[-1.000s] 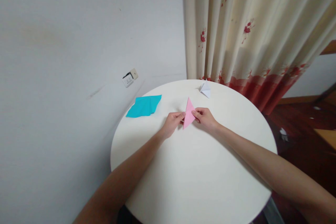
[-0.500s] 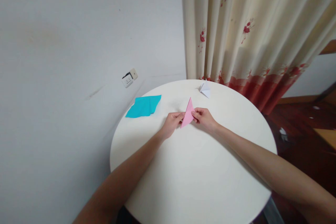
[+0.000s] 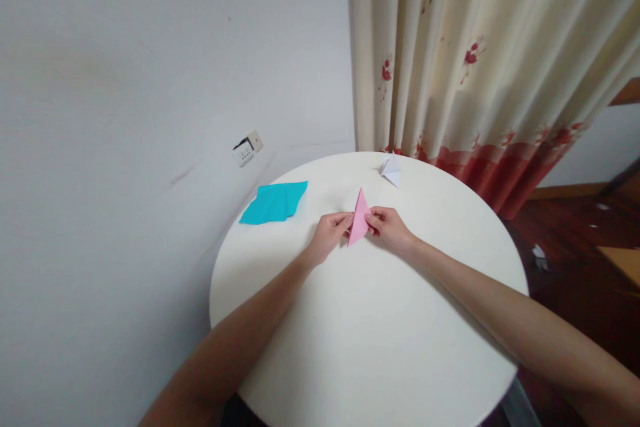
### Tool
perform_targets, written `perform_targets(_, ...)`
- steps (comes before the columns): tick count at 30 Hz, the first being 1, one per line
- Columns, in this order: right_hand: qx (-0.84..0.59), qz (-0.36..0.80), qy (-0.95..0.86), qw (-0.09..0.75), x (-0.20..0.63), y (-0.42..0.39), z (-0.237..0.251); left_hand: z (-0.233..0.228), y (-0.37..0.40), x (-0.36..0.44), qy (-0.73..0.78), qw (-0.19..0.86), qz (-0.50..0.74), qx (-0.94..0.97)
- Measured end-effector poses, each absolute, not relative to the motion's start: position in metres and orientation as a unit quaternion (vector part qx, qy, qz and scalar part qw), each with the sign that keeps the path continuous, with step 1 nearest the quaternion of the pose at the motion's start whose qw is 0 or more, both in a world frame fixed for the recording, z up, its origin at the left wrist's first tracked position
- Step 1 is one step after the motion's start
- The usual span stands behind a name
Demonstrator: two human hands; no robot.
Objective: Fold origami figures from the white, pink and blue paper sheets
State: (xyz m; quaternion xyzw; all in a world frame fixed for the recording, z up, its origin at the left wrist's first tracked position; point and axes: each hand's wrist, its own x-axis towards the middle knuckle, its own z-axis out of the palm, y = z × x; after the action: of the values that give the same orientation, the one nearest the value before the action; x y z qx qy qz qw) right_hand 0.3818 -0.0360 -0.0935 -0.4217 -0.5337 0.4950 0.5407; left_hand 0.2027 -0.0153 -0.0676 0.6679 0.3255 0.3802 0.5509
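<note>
A pink sheet of paper folded into a triangle [image 3: 359,221] is held upright between both hands, a little above the white table. My left hand [image 3: 331,235] pinches its left edge, with the fingertips partly behind the paper. On the other side, my right hand [image 3: 389,225] grips the right edge, thumb on the near face and fingers behind. Beyond the hands lies a folded white paper piece [image 3: 391,171]. To the left, a creased turquoise sheet of paper [image 3: 274,203] lies flat near the table's edge.
The round white table [image 3: 370,340] stands against a pale wall [image 3: 150,80] with a socket [image 3: 244,153]. A cream curtain with red flowers [image 3: 450,80] hangs behind it. Small white scraps [image 3: 540,256] lie on the dark floor at right.
The pink paper has turned slightly more upright, its lower tip shifting a little right. Both hands keep their hold and have barely moved.
</note>
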Motion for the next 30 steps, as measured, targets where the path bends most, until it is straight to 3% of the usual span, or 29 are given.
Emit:
perform_targets(7, -0.439, 0.487, -0.508, 0.558, 0.379, -0.036, -0.095, -0.069, -0.014, 0.204, 0.361, 0.499, 0.423, 0.664)
perform_targets(14, -0.509, 0.28, -0.561, 0.589, 0.381, -0.035, -0.091, -0.074, -0.011, 0.206, 0.392, 0.445, 0.46, 0.661)
perform_targets(21, -0.448, 0.35, -0.633, 0.526, 0.367, -0.048, -0.081, -0.066, -0.021, 0.206, 0.365, 0.333, 0.45, 0.744)
perform_targets(30, -0.447, 0.359, -0.639, 0.512, 0.366, -0.048, -0.083, -0.064, -0.023, 0.201, 0.305, 0.199, 0.395, 0.844)
